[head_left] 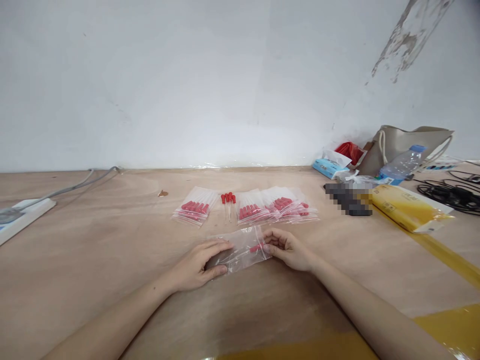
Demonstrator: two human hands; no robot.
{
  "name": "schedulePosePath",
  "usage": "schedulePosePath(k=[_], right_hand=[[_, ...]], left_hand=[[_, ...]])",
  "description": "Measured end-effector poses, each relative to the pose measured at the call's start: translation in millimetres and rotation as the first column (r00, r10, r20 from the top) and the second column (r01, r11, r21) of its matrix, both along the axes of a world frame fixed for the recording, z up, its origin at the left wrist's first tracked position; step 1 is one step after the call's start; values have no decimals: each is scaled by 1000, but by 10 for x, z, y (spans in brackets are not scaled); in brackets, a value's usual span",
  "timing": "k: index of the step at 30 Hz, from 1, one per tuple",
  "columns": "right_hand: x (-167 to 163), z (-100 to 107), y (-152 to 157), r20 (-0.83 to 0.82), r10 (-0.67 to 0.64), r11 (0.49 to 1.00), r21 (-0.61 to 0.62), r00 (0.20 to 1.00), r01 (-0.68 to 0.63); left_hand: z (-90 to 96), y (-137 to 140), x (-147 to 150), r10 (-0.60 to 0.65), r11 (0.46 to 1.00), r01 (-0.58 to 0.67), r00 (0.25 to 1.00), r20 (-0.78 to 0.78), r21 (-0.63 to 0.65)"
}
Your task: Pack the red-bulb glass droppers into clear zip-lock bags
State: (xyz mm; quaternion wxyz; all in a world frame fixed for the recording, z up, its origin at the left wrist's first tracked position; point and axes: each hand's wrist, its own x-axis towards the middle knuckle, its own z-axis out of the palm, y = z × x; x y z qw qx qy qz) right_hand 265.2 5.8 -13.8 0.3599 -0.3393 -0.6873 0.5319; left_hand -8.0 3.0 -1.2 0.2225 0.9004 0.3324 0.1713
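Pale wall [187, 85], scuffed and peeling toward the upper right, rises behind a wood-coloured tabletop [93, 280]. Near the middle, a clear plastic bag [240, 257] slants between the two hands. The left hand [206, 260] lies over the bag's left end, thumb and fingers apart; I cannot tell how firmly it grips. The right hand [287, 249] is narrow, its thumb and curled fingers pinching a red-topped dropper [257, 248] at the bag's right end, where the red bulb shows against the plastic.

Just beyond the bag, a few loose droppers [228, 198] lie side by side, red bulbs pointing away. On their left is a small stack of filled bags [195, 206]; on their right, more filled bags [275, 206] overlap in a spread pile, red bulbs showing through.

Farther right sit a blue tissue pack [327, 168], a grey-beige tote bag [407, 142], a plastic bottle [403, 164] leaning in front of it, a yellow packet [410, 207] and tangled black cables [455, 194]. At the far left is a white power strip [35, 217] with a grey cord [78, 185].
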Motion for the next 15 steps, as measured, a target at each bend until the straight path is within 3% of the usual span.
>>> schedulePosePath(k=[4,10,15], right_hand=[[10,0,2,46,57,998,-11,997,-56],[81,150,-5,356,77,934,302,931,-192],[98,134,-21,289,19,962,255,957,-95]], left_hand=[[19,-1,13,-28,1000,28,999,22,-3],[7,17,10,-52,999,52,999,-1,-13],[-17,33,-1,-54,999,54,999,-9,-8]])
